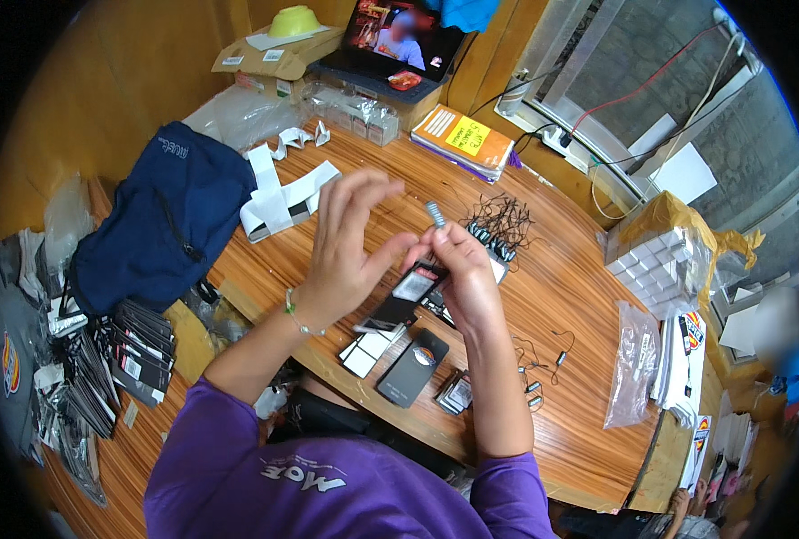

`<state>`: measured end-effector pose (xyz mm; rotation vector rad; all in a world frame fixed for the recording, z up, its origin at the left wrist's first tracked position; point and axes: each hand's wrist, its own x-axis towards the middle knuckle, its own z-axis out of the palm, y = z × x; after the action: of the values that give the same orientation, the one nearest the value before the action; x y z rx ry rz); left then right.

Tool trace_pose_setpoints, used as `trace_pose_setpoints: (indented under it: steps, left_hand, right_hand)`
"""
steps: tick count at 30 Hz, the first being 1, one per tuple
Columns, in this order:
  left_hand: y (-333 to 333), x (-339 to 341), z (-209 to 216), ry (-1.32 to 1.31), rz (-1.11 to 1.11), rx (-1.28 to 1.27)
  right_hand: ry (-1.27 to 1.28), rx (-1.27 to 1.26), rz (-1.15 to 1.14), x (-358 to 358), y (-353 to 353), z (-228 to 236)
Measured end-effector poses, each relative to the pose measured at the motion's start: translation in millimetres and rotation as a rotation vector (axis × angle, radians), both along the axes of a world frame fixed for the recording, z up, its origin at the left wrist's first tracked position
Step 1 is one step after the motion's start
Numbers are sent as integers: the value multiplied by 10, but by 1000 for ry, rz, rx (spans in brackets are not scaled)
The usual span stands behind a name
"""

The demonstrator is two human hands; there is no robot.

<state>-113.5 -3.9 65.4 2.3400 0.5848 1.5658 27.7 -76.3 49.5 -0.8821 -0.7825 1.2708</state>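
Fingers spread and raised over the table, my left hand (pixel 346 238) holds nothing. Beside it, my right hand (pixel 467 269) pinches a small grey ribbed cylinder (pixel 435 214) that sticks up past the fingertips. Just below these fingers is a black flat package with a white and red label (pixel 415 286); whether the right hand also grips it I cannot tell. Closer to me lie a black rectangular box (pixel 413 368), white cards (pixel 368 350) and a small stack of dark cards (pixel 454 393). Past the right hand lies a bunch of thin black cords (pixel 505 223).
A navy bag (pixel 161 211) and many black packages (pixel 143 350) lie at the left. At the back are a laptop (pixel 404 34), an open carton (pixel 274 63) and notebooks (pixel 467 139). A wrapped block of small white boxes (pixel 660 260) and plastic sleeves (pixel 633 364) sit at the right.
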Motion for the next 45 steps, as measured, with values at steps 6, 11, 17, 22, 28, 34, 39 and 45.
trace_pose_setpoints:
  steps: [6, 11, 17, 22, 28, 34, 39, 45]
  left_hand:
    - [-123, 158, -317, 86, -436, -545]
    - [-91, 242, -378, 238, -509, -792]
    - [-23, 571, -444, 304, -693, -1069]
    - [110, 1051, -522, 334, -759, -1059]
    - [112, 1412, -621, 609, -528, -645]
    - [-94, 987, -361, 499, -285, -278]
    - [-241, 198, -332, 526, -218, -384]
    - [-532, -295, -359, 751, -358, -401]
  right_hand:
    - [290, 37, -47, 54, 17, -84]
    - [-10, -11, -268, 269, 18, -71]
    - [-140, 76, -435, 927, -155, 79]
    - [-169, -2, -304, 1548, -68, 271]
    - [-121, -220, -307, 2010, 262, 42]
    - [-272, -427, -219, 2260, 663, -608]
    - [-367, -552, -200, 2671, 871, -1001]
    - [-919, -511, -519, 2304, 605, -498]
